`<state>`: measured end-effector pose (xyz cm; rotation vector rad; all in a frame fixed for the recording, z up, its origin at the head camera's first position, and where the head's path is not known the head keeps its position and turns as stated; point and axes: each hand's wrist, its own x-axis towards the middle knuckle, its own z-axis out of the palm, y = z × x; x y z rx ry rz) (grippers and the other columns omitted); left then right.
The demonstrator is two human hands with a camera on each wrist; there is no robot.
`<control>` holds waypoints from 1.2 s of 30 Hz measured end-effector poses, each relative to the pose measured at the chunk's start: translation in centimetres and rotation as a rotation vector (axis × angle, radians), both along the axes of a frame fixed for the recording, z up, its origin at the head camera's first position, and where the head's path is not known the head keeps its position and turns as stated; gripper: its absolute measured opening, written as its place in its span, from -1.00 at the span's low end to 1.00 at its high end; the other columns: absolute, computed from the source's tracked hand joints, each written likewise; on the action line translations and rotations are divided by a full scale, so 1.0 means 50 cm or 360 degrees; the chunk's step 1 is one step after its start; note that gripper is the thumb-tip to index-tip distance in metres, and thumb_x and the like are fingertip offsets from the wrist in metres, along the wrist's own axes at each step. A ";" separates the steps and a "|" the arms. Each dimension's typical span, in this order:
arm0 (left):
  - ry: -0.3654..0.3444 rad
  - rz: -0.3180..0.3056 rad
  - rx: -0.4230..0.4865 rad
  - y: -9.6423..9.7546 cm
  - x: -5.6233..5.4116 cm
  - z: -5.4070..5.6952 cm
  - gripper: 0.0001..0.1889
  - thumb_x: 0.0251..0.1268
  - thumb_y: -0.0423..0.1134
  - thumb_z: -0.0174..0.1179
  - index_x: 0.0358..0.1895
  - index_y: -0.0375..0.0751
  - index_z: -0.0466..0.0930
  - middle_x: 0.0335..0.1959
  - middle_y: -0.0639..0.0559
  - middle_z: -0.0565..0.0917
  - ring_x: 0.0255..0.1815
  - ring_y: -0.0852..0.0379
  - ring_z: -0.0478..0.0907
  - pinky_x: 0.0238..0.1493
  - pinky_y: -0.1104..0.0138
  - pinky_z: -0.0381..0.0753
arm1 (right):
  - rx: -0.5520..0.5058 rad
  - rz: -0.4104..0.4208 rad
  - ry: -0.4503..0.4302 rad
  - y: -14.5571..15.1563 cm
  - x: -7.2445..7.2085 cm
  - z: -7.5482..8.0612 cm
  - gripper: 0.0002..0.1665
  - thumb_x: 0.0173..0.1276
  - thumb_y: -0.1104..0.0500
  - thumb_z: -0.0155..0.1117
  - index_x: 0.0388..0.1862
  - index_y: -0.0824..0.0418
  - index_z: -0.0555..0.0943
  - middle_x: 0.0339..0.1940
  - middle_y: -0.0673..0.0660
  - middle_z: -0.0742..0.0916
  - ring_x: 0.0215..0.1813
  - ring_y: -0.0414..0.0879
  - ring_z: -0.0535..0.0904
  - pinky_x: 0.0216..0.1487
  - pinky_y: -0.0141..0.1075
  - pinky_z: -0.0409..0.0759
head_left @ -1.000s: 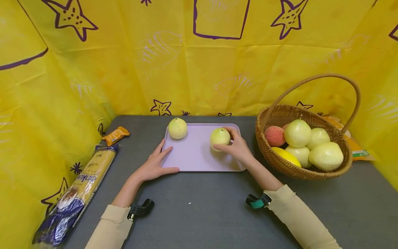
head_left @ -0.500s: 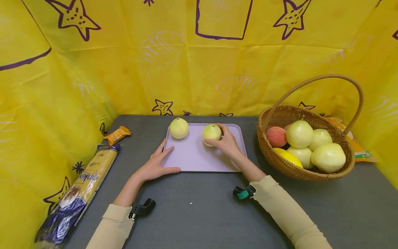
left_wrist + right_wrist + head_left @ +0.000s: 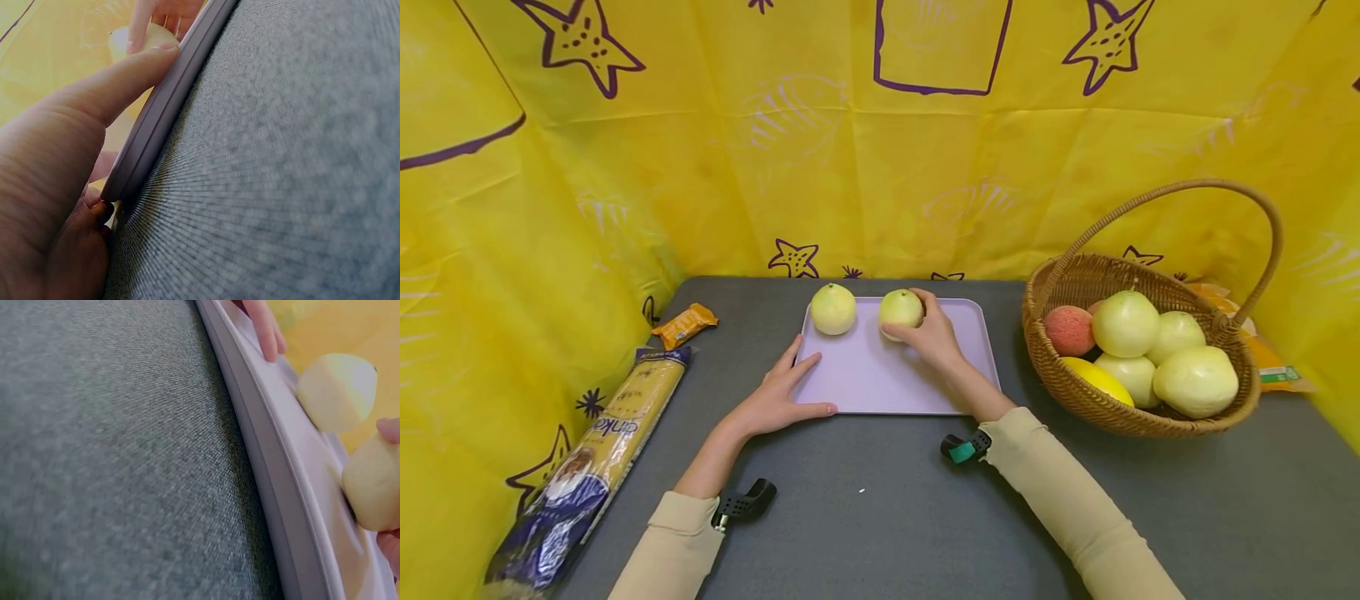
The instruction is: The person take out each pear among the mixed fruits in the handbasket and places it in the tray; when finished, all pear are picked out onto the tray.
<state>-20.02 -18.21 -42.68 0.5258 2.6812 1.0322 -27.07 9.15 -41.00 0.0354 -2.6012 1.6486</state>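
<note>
My right hand (image 3: 934,335) grips a round, pale yellow-green pear (image 3: 901,313) from its right side, thumb in front and fingers behind. The pear is over the lilac tray (image 3: 880,375), at its back middle. Just left of it, a second similar pear (image 3: 832,309) sits in the tray's back left corner. My left hand (image 3: 775,396) rests at the tray's front left corner with fingers spread. In the left wrist view its thumb (image 3: 134,78) lies against the tray's rim. Both pears also show in the right wrist view, the held pear (image 3: 375,484) close to the tray surface.
A wicker basket (image 3: 1037,350) with a tall handle stands right of the tray. It holds several pale fruits, a red fruit (image 3: 1070,331) and a yellow one (image 3: 1097,381). At left lie an orange packet (image 3: 686,326) and a long pasta bag (image 3: 602,450). Yellow cloth (image 3: 700,167) surrounds the table.
My right hand has moved left and backward across the tray with the pear, bringing it close to the other one. My left hand has stayed on the tray's corner.
</note>
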 end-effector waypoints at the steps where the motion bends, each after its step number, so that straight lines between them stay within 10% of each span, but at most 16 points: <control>1: -0.0002 0.0003 0.0000 0.000 0.000 0.000 0.04 0.06 0.25 0.36 0.53 -0.16 0.10 0.59 -0.15 -0.34 0.53 -0.33 -0.26 0.31 -0.36 -0.14 | -0.0002 0.0000 0.0009 -0.002 -0.002 0.000 -0.01 0.06 0.04 0.58 0.42 0.12 0.28 0.29 0.18 0.51 0.21 0.09 0.46 0.23 -0.05 0.39; 36: 0.0054 -0.0012 0.0012 0.000 -0.001 -0.005 0.01 0.08 0.20 0.37 0.52 -0.20 0.12 0.59 -0.18 -0.31 0.53 -0.32 -0.23 0.32 -0.35 -0.17 | -0.0032 0.0030 0.0079 -0.017 -0.011 -0.012 0.04 0.05 0.12 0.58 0.45 0.16 0.22 0.33 0.20 0.46 0.25 0.08 0.41 0.26 -0.05 0.36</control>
